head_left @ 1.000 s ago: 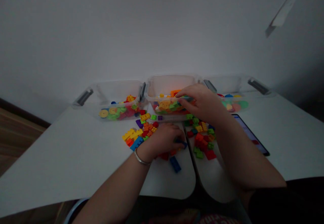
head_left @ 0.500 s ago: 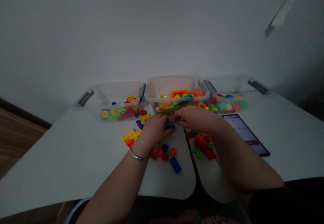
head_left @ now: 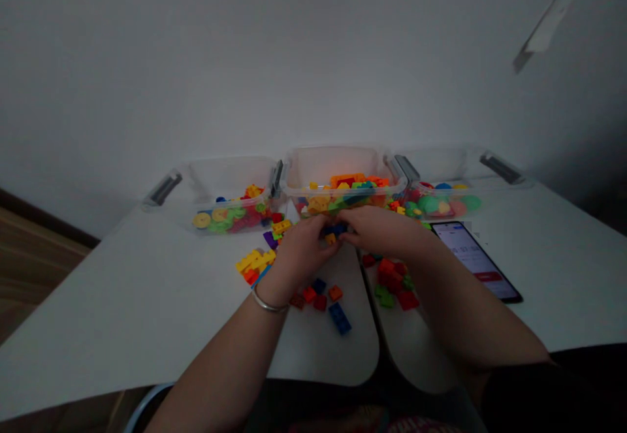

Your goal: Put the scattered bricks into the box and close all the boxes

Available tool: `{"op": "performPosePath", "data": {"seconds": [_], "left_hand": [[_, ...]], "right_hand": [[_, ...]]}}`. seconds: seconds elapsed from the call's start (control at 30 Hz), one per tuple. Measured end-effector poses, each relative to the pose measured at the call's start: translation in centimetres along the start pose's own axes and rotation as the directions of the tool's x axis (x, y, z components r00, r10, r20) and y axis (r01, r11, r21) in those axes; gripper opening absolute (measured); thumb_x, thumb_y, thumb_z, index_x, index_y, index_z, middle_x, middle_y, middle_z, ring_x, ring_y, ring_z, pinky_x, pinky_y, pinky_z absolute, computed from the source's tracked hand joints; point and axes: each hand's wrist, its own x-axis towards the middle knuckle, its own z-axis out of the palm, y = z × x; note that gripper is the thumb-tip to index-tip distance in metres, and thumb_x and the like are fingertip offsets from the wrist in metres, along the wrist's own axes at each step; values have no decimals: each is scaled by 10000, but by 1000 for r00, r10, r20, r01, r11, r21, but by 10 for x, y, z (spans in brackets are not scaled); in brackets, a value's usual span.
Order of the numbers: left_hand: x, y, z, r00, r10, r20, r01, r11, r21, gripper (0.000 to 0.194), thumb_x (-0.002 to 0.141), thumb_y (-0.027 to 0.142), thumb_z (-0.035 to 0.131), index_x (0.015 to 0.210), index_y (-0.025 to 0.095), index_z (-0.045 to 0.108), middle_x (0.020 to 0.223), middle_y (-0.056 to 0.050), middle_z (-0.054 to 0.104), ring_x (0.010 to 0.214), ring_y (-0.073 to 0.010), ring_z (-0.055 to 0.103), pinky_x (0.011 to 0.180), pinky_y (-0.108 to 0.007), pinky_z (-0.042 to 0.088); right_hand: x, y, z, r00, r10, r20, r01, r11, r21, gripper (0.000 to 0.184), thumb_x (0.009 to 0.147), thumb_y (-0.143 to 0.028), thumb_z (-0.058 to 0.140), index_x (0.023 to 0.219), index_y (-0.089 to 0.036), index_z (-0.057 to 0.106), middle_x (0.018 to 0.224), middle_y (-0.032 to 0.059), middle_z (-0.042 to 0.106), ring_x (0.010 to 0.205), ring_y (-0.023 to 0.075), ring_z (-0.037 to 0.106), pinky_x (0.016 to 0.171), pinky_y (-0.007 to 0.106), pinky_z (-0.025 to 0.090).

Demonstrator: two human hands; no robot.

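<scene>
My left hand (head_left: 304, 247), with a bangle on the wrist, is closed with its fingers curled around toy building bricks in front of the middle bin. From the other side my right hand (head_left: 375, 229) pinches the same bricks with its fingertips. Between the hands a blue building brick (head_left: 336, 229) shows, and a small orange brick (head_left: 331, 238) sits against its lower side. Whether the two are joined I cannot tell, as fingers cover part of both. Closer to me lie another blue brick (head_left: 339, 319) and several small red, orange and blue bricks (head_left: 320, 302).
Three clear bins stand along the wall: a left bin (head_left: 230, 165), a middle bin (head_left: 337, 152) and a right bin (head_left: 435, 155), all holding colourful pieces. Yellow bricks (head_left: 255, 262) lie left, red and green ones (head_left: 390, 276) right. A phone (head_left: 475, 260) rests beside my right forearm. A gap splits the tabletop.
The blue brick between my hands has been turned and raised slightly, and the orange brick now shows at its underside. My fingertips have come closer together.
</scene>
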Motion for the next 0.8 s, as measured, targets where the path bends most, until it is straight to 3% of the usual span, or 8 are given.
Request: {"op": "performPosePath", "data": {"seconds": [0.1,0.3,0.53,0.8], "left_hand": [[-1,0,0,990,40,-133,-48,997,-53,278,803,292,655,1058,198,595,927,-54,668,830,-204,633,706,-327,511],[-3,-1,-1,928,145,-343,-171,984,-45,261,801,252,648,1041,196,560,924,-57,632,822,-190,616,714,-325,518],[-2,-8,6,785,238,-572,-305,952,-23,367,792,220,661,1115,195,487,938,-33,596,756,-136,582,682,-280,516],[-1,-6,4,796,147,-588,-274,953,-132,269,769,184,665,987,203,509,884,-3,583,732,-115,565,656,-251,512]], "right_hand": [[0,-11,-15,993,64,99,-61,998,-28,272,925,-342,502,1094,-168,625,1037,129,732,915,269,692,722,341,500],[1,-17,-23,995,104,7,-104,980,173,187,920,-348,521,1024,-206,583,1028,90,730,918,240,687,715,313,496],[2,-12,-21,993,114,-18,-94,886,455,164,880,-331,598,987,-210,572,954,71,752,856,207,706,706,309,531],[2,-9,-20,997,75,6,-67,845,531,187,861,-278,616,1023,-218,544,963,53,760,865,198,718,682,291,533]]}}
